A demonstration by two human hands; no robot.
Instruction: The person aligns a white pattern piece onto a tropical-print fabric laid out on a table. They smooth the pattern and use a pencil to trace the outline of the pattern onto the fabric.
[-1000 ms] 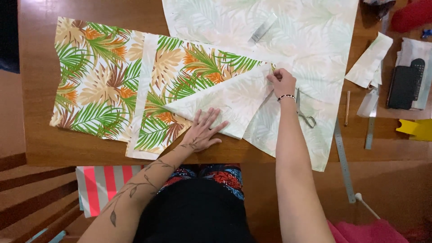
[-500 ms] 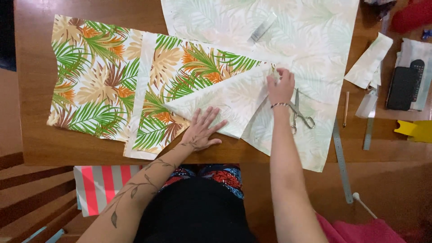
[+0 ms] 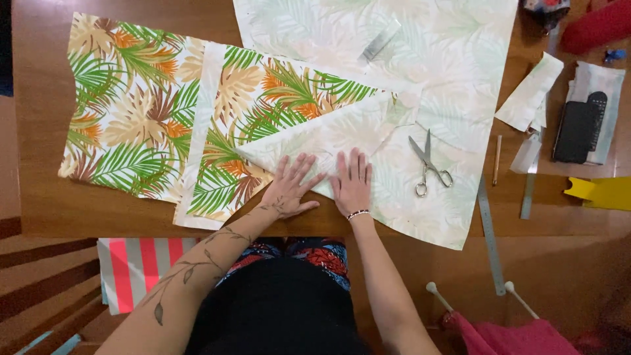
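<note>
A palm-leaf print fabric piece (image 3: 263, 98) lies on the wooden table (image 3: 39, 204), with a corner folded over so its pale reverse side (image 3: 342, 128) shows as a triangle. My left hand (image 3: 291, 187) lies flat, fingers spread, on the near edge of that fold. My right hand (image 3: 351, 181) lies flat right beside it, also on the folded flap. Neither hand holds anything. A second printed piece (image 3: 125, 105) lies to the left. Metal scissors (image 3: 427, 161) rest on the pale fabric to the right of my right hand.
A large pale fabric sheet (image 3: 460, 59) covers the far right of the table. A pencil (image 3: 497, 159), a metal ruler (image 3: 490, 236), a fabric scrap (image 3: 529, 92), a black remote-like object (image 3: 578, 128) and a yellow piece (image 3: 601, 192) lie at the right. A striped bag (image 3: 135, 266) sits below the table edge.
My right hand has come back from the far tip of the folded flap to the near edge, beside my left hand. The scissors now lie uncovered.
</note>
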